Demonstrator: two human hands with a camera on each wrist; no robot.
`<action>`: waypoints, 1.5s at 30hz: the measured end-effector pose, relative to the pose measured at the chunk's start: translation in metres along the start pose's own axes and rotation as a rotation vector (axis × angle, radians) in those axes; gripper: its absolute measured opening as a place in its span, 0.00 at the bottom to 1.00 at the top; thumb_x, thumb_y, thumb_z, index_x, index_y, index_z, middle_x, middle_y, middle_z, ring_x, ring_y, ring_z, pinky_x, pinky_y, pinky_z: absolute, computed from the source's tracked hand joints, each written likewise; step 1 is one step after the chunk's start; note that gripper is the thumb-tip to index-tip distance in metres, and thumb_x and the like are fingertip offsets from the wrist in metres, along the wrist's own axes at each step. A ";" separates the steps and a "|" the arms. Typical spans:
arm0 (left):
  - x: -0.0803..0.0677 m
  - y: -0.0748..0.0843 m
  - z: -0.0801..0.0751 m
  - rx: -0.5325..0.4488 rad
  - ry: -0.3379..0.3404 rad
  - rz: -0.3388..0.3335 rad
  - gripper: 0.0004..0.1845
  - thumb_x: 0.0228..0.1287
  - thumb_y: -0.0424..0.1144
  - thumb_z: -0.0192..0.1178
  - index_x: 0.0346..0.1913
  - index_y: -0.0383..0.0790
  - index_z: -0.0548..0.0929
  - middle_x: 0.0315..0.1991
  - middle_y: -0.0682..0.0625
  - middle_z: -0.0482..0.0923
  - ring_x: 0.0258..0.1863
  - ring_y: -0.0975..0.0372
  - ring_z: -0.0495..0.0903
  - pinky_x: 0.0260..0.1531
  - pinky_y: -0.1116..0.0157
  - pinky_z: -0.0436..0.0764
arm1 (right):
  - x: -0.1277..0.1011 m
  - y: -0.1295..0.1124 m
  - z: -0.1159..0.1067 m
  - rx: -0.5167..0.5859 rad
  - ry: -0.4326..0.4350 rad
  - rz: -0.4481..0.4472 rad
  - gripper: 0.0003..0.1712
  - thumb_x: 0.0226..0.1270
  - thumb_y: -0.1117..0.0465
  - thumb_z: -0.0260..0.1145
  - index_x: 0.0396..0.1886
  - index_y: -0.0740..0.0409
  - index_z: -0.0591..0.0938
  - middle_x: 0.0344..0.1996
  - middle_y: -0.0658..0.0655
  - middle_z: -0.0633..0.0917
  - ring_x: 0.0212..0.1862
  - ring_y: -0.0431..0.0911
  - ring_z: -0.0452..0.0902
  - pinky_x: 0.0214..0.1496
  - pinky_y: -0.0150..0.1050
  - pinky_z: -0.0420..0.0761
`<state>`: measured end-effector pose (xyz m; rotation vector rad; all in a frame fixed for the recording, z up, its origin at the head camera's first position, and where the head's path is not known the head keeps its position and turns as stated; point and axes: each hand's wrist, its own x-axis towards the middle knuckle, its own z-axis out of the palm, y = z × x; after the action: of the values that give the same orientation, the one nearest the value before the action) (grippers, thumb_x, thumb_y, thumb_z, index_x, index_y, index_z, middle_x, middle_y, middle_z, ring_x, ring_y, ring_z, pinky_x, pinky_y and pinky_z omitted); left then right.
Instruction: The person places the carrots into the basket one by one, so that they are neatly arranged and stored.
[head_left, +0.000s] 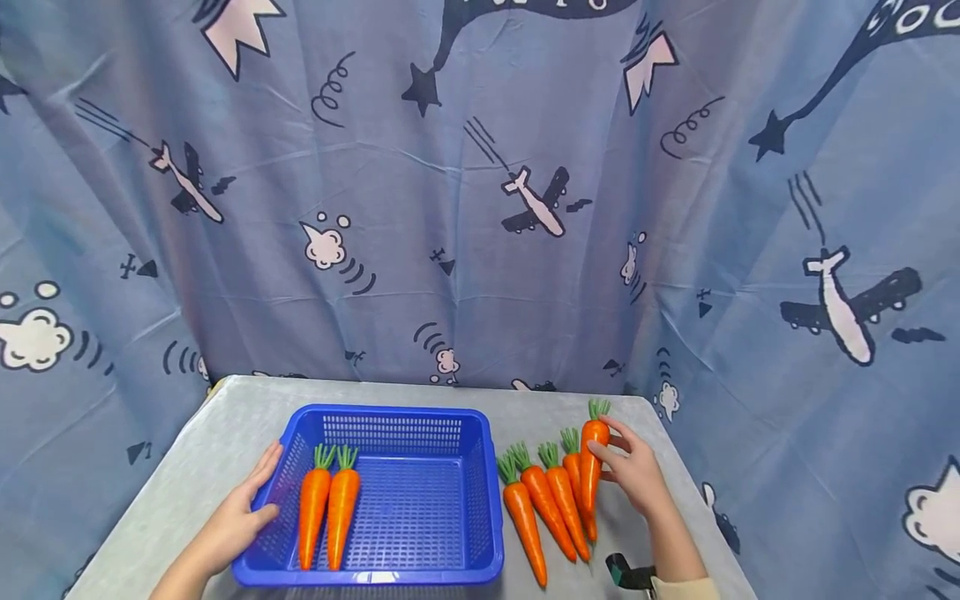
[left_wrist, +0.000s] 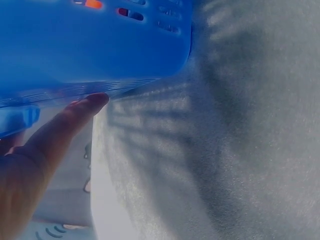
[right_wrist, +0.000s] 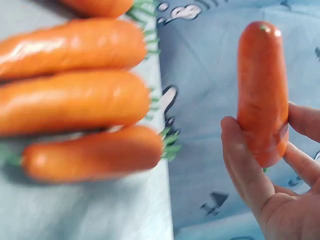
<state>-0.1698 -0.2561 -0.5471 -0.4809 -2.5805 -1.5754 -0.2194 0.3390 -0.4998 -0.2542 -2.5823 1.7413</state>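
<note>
My right hand (head_left: pixel 632 467) holds a carrot (head_left: pixel 591 475) near its leafy top, thumb on one side and fingers on the other. In the right wrist view this carrot (right_wrist: pixel 262 90) stands tip-up between the fingers. It overlaps the rightmost of several carrots (head_left: pixel 555 492) lying side by side, green tops away from me. My left hand (head_left: pixel 238 512) touches the left side of a blue plastic basket (head_left: pixel 375 577) with fairly straight fingers. Inside the basket, at its left, lie two carrots (head_left: pixel 328 517) side by side. In the left wrist view a digit (left_wrist: pixel 75 117) meets the basket's outer wall (left_wrist: pixel 100 50).
The basket and loose carrots share a table with a pale grey cover (head_left: pixel 225 442). A blue printed curtain (head_left: pixel 420 275) hangs behind the table and along its sides. A dark strapped device (head_left: pixel 630 573) sits by the right wrist.
</note>
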 end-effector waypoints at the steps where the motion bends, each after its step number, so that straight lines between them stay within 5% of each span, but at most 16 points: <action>1: 0.000 0.000 0.000 -0.001 0.000 -0.007 0.46 0.56 0.21 0.56 0.79 0.32 0.53 0.79 0.29 0.42 0.66 0.91 0.40 0.58 0.92 0.45 | 0.000 -0.005 0.002 0.001 -0.001 -0.008 0.39 0.69 0.49 0.68 0.76 0.51 0.67 0.66 0.71 0.72 0.52 0.55 0.82 0.43 0.46 0.88; 13: -0.001 -0.001 -0.002 -0.008 -0.009 -0.028 0.46 0.57 0.22 0.56 0.80 0.34 0.53 0.80 0.30 0.42 0.68 0.88 0.40 0.57 0.92 0.45 | -0.006 -0.051 0.032 0.070 -0.079 -0.068 0.38 0.70 0.53 0.67 0.75 0.54 0.65 0.65 0.72 0.74 0.52 0.55 0.84 0.50 0.52 0.86; 21: -0.001 0.000 -0.003 -0.003 -0.015 -0.041 0.46 0.57 0.22 0.57 0.80 0.35 0.52 0.80 0.31 0.43 0.69 0.86 0.39 0.57 0.92 0.45 | -0.007 -0.064 0.048 0.082 -0.154 -0.145 0.36 0.70 0.55 0.67 0.75 0.48 0.68 0.68 0.69 0.71 0.52 0.56 0.83 0.49 0.51 0.86; 30: 0.001 -0.001 -0.002 -0.023 -0.015 -0.017 0.46 0.55 0.21 0.56 0.79 0.32 0.53 0.79 0.29 0.42 0.69 0.88 0.40 0.58 0.92 0.45 | -0.010 -0.080 0.065 0.079 -0.213 -0.192 0.34 0.70 0.56 0.67 0.74 0.53 0.70 0.67 0.70 0.72 0.48 0.55 0.85 0.47 0.50 0.87; 32: 0.001 0.000 -0.001 -0.028 -0.023 -0.033 0.46 0.56 0.21 0.56 0.79 0.32 0.52 0.80 0.30 0.42 0.73 0.81 0.39 0.57 0.92 0.45 | -0.009 -0.083 0.069 0.083 -0.228 -0.195 0.34 0.70 0.57 0.67 0.74 0.53 0.69 0.67 0.71 0.72 0.48 0.55 0.85 0.46 0.51 0.87; 37: 0.001 0.003 -0.002 -0.040 -0.047 -0.113 0.47 0.58 0.22 0.56 0.80 0.36 0.51 0.81 0.33 0.39 0.80 0.48 0.37 0.56 0.93 0.45 | -0.004 -0.088 0.080 0.077 -0.253 -0.224 0.33 0.70 0.58 0.67 0.73 0.51 0.71 0.64 0.71 0.73 0.44 0.53 0.86 0.41 0.48 0.88; 39: 0.001 0.003 -0.003 -0.032 -0.042 -0.108 0.47 0.58 0.22 0.56 0.80 0.36 0.51 0.81 0.33 0.39 0.80 0.53 0.37 0.55 0.93 0.45 | -0.004 -0.091 0.085 0.079 -0.261 -0.227 0.33 0.69 0.59 0.68 0.73 0.51 0.71 0.63 0.71 0.74 0.43 0.52 0.86 0.40 0.47 0.88; 43: 0.000 0.000 -0.003 -0.014 -0.024 -0.057 0.46 0.57 0.22 0.57 0.80 0.35 0.52 0.80 0.31 0.42 0.73 0.80 0.39 0.57 0.93 0.45 | -0.005 -0.096 0.099 0.097 -0.299 -0.222 0.35 0.69 0.60 0.68 0.74 0.51 0.70 0.65 0.71 0.72 0.44 0.51 0.86 0.42 0.47 0.88; 45: 0.000 -0.001 -0.002 -0.008 -0.019 -0.042 0.46 0.57 0.22 0.57 0.80 0.35 0.53 0.80 0.32 0.42 0.71 0.84 0.40 0.58 0.92 0.45 | -0.006 -0.098 0.106 0.116 -0.326 -0.220 0.36 0.69 0.61 0.68 0.75 0.51 0.69 0.66 0.71 0.70 0.45 0.52 0.86 0.42 0.47 0.88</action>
<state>-0.1702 -0.2585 -0.5475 -0.4474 -2.6163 -1.6019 -0.2367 0.2048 -0.4494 0.3309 -2.5723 1.9780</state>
